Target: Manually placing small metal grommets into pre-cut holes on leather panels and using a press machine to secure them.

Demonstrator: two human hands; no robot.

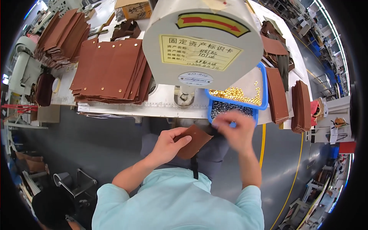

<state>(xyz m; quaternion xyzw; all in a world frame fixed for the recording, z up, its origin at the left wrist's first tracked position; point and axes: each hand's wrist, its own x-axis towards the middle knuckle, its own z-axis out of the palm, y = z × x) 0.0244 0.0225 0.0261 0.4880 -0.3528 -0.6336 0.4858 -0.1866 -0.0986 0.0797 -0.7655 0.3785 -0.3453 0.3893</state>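
Note:
My left hand (167, 145) is closed on a small brown leather piece (195, 142), thumb on top, held over my lap below the table edge. My right hand (237, 129) is smeared by motion, up at the front of a blue bin (209, 114) of small dark metal studs (227, 109). Whether its fingers hold anything cannot be made out. Behind that bin sits a blue-rimmed tray (265, 88) with gold-coloured studs (234, 94). A grey machine head (205, 23) with a red arrow label rises in front of me, above a small round fitting (184, 97) at the table edge.
A tall stack of brown leather panels (107, 69) with metal studs lies left of the machine, more stacked panels (65, 34) beyond it. Narrow leather stacks (301, 107) lie at the right. A ruler strip (161, 105) runs along the table's front edge. A chair (78, 184) stands behind left.

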